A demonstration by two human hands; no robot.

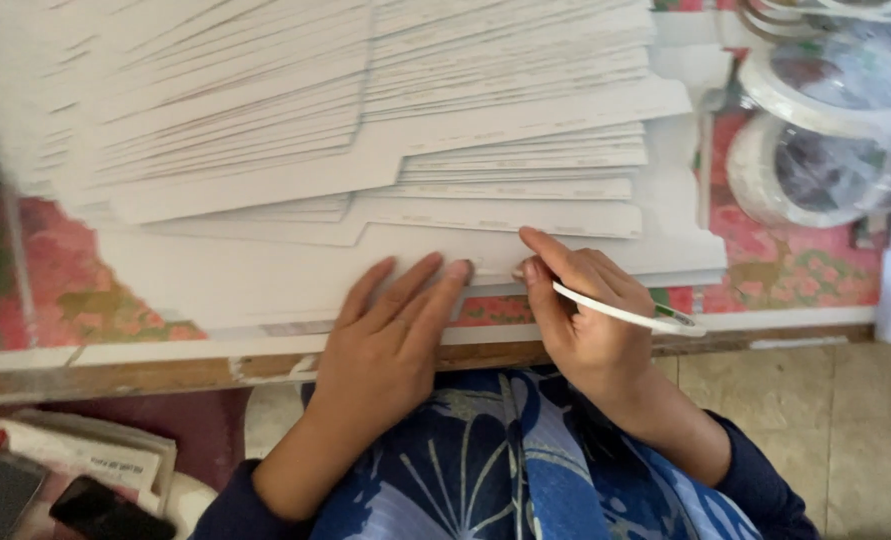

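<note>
My left hand (390, 335) lies flat, palm down, fingers stretched and close together, pressing on the near edge of the bottom white card sheet (265, 275); it grips nothing. My right hand (585, 325) sits just beside it at three o'clock, pinching a white pen (625, 313) between thumb and forefinger, the other fingers curled under. The pen's tip meets the sheet's near edge right by my left fingertips, and its barrel runs back toward four o'clock, ending in a greenish clip or cap, though blur keeps me from telling which.

From my hands toward twelve o'clock, a fanned stack of white cards (365, 110) spreads over the table (815, 270), which wears a red and green patterned cloth. At two o'clock lie rolls of clear tape (830, 130), well apart from my hands. At seven o'clock, lower down, sit a dark phone (105, 513) and some booklets (85, 455). My lap is covered in blue patterned fabric (505, 470).
</note>
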